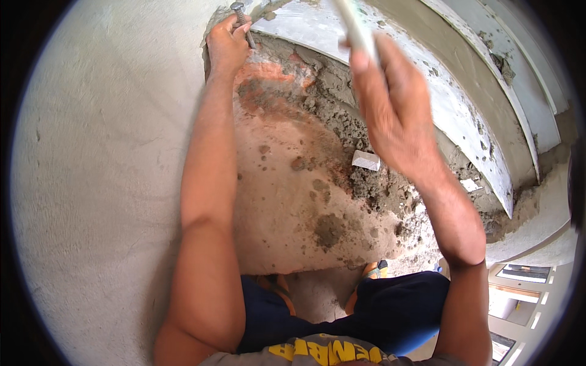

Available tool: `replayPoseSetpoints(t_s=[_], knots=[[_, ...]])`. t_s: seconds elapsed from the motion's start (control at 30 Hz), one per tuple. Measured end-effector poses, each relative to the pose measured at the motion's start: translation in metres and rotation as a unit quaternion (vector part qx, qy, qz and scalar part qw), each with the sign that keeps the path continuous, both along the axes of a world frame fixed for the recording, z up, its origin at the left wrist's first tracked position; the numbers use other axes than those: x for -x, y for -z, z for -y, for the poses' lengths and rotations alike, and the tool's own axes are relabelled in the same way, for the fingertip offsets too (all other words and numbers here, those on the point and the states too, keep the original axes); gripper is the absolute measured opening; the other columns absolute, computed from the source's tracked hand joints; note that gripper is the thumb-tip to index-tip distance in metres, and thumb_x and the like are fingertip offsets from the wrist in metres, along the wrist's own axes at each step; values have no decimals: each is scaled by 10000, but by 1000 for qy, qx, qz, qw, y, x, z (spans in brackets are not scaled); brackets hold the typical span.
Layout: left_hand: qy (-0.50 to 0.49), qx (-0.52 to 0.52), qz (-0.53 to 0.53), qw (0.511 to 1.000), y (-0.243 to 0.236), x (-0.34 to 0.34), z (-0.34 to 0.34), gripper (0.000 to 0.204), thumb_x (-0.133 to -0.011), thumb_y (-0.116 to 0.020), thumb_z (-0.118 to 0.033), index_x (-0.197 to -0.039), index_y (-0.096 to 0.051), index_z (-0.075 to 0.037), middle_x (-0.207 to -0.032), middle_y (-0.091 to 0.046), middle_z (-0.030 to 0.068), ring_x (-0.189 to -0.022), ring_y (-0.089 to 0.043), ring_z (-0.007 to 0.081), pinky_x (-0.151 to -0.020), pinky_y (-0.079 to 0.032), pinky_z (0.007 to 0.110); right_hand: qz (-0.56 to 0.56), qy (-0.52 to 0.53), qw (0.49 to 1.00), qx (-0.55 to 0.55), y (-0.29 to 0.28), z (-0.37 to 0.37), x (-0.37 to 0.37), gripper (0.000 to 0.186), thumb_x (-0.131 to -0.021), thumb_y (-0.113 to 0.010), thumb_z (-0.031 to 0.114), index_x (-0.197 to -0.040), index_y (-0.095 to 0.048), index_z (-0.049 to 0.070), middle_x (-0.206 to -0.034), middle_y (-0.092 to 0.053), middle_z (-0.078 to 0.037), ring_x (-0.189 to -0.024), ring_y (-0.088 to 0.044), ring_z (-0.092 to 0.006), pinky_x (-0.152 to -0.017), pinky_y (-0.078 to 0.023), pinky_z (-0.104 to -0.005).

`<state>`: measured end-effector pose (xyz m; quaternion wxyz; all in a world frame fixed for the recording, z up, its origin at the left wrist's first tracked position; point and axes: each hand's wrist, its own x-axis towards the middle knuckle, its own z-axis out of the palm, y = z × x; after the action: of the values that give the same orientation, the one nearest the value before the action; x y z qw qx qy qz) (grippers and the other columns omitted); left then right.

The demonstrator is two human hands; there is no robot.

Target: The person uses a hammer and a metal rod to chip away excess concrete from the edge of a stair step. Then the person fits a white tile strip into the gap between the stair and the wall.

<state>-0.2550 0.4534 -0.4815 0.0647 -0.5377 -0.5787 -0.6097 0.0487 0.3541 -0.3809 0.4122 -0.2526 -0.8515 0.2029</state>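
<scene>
My left hand (226,46) grips a grey metal chisel or large bolt (249,38) with a round flat head, held nearly upright against rough mortar at the top left of the step, beside the wall. My right hand (390,107), slightly blurred, is closed on a pale rod-like handle (360,30) raised at the upper middle; its far end is out of frame. Below both hands lies a mortar-spattered, reddish-patched step (281,183). A small white block (365,160) rests on crumbly mortar (372,189) near my right wrist.
A plastered wall (91,158) fills the left. Curved white-slabbed stairs (464,116) with mortar crumbs rise along the upper right. My feet and knees are below the step edge (305,268). A railing or panelled opening (519,293) shows at the lower right.
</scene>
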Motion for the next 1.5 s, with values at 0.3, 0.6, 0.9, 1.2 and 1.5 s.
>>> replayPoseSetpoints(t_s=[0.3, 0.6, 0.9, 1.2, 1.5], knots=[[1, 48, 54, 997, -7, -10, 0, 149, -951, -699, -58, -1085, -765, -66, -906, -767, 126, -811, -713, 222, -734, -558, 373, 130, 69, 987, -62, -8, -60, 81, 276, -1103, -450, 223, -1073, -577, -20, -707, -585, -157, -597, -575, -259, -499, -456, -419], [-60, 45, -29, 997, 0, 4, 2, 155, -948, -707, -89, -1087, -775, -86, -948, -765, 157, -867, -724, 281, -826, -547, 420, -88, -2, 991, -105, -25, -36, 94, 236, -1042, -498, 146, -1063, -526, -87, -724, -603, -352, -729, -626, -558, -636, -493, -580], [-44, 15, -29, 998, 5, 7, -4, 169, -930, -698, -101, -1079, -760, -51, -845, -734, 172, -755, -687, 279, -754, -528, 408, -42, 39, 991, -120, -43, -31, 87, 240, -1034, -498, 153, -1034, -538, -84, -800, -616, -375, -820, -624, -574, -701, -492, -600], [-42, 42, -6, 998, 0, -1, -10, 149, -951, -703, -100, -1080, -777, -94, -926, -764, 149, -873, -726, 279, -819, -542, 419, 64, 54, 993, -83, -29, -67, 90, 264, -1008, -506, 143, -981, -606, -100, -838, -638, -391, -870, -658, -552, -766, -531, -588], [-50, 54, -15, 997, -1, -3, -18, 141, -950, -709, -111, -1071, -779, -97, -958, -762, 165, -923, -722, 314, -843, -538, 444, 145, 65, 987, -38, -15, -82, 90, 221, -973, -540, 117, -974, -599, -96, -827, -652, -360, -822, -665, -541, -743, -531, -588]])
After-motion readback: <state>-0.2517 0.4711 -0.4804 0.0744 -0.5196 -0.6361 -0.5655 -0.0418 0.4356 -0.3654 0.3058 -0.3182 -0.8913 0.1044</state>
